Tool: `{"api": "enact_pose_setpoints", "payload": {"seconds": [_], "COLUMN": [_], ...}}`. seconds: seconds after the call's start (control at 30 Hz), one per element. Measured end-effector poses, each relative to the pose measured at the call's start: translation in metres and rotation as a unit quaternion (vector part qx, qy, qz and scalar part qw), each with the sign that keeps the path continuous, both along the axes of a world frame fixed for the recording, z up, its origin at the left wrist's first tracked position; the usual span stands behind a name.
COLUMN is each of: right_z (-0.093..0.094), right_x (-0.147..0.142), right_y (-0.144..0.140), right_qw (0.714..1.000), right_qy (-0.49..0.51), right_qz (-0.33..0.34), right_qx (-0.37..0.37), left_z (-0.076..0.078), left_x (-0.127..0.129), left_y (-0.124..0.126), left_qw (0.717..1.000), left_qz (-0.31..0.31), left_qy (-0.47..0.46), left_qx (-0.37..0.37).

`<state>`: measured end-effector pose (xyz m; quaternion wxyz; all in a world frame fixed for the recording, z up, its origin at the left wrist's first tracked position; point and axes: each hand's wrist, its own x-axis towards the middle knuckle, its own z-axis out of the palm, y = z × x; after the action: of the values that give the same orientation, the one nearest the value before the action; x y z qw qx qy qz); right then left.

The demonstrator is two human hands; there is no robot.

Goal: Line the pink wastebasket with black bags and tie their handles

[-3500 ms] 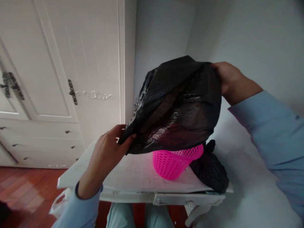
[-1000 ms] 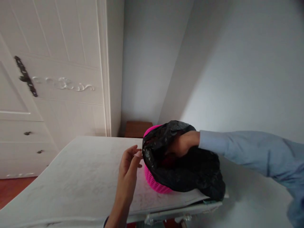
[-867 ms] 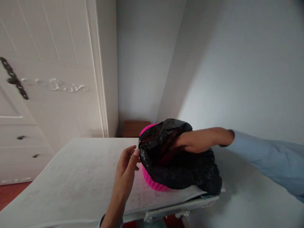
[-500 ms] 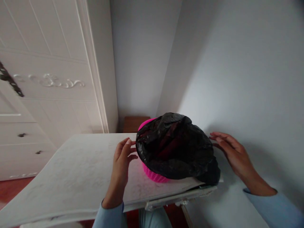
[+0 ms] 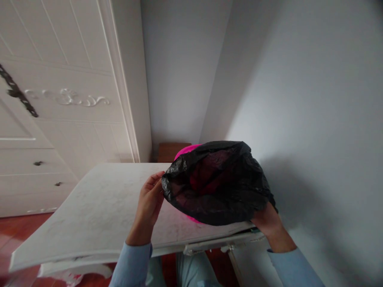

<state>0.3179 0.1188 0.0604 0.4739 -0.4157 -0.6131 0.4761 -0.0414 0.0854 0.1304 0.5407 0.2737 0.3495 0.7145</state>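
A black plastic bag (image 5: 221, 191) lies draped over a pink mesh basket (image 5: 184, 151) on a white table (image 5: 101, 207); only the basket's far rim and a sliver of its base show. My left hand (image 5: 149, 199) pinches the bag's edge on the left side. My right hand (image 5: 265, 221) grips the bag's lower right edge near the table's corner, its fingers hidden under the plastic. The bag's mouth is stretched between both hands.
A white wardrobe (image 5: 60, 99) with dark metal handles and drawers stands at the left. Grey walls close in behind and to the right. A brown wooden piece (image 5: 172, 151) sits in the corner behind the table. Red wooden floor (image 5: 18, 227) shows lower left.
My right hand came out of the bag, swung around its right side and now grips its lower right edge. My left hand took hold of the left edge, pulling the bag wider over the basket.
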Motion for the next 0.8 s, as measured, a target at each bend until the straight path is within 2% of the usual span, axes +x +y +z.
{"api": "enact_pose_setpoints", "payload": {"seconds": [0.07,0.17,0.2,0.27,0.33,0.4,0.5,0.6,0.7,0.8], "right_z": [0.0,0.003,0.005,0.011,0.018,0.024,0.027,0.021,0.011,0.008], "right_x": [0.0,0.001,0.002,0.003,0.0,-0.008,-0.025,-0.034,-0.028,-0.012], "right_y": [0.0,0.001,0.003,0.005,0.007,0.008,0.005,-0.003,-0.011,-0.004], "right_qw": [0.988,0.927,0.908,0.895,0.899,0.91,0.921,0.926,0.932,0.922], "right_qy": [0.122,0.283,0.313,0.327,0.324,0.323,0.322,0.316,0.314,0.347], "right_qz": [-0.034,-0.089,-0.099,-0.102,-0.099,-0.104,-0.123,-0.121,-0.079,-0.059], "right_qx": [-0.094,-0.23,-0.261,-0.286,-0.277,-0.239,-0.181,-0.169,-0.164,-0.16], "left_z": [-0.004,-0.001,0.001,0.008,0.014,0.018,0.017,0.012,0.012,0.022], "left_x": [-0.003,-0.008,-0.009,-0.011,-0.012,-0.012,-0.014,-0.02,-0.029,-0.038], "left_y": [0.004,0.008,0.008,0.008,0.008,0.01,0.014,0.017,0.017,0.022], "left_qw": [1.0,0.996,0.994,0.993,0.993,0.995,0.999,0.999,0.999,0.997], "left_qz": [-0.008,-0.066,-0.087,-0.113,-0.116,-0.097,-0.033,0.024,0.034,0.013], "left_qy": [-0.021,-0.056,-0.056,-0.031,0.01,0.034,0.039,0.022,-0.01,0.067], "left_qx": [-0.008,-0.025,-0.026,-0.015,0.003,0.01,0.003,-0.012,-0.035,-0.02]}}
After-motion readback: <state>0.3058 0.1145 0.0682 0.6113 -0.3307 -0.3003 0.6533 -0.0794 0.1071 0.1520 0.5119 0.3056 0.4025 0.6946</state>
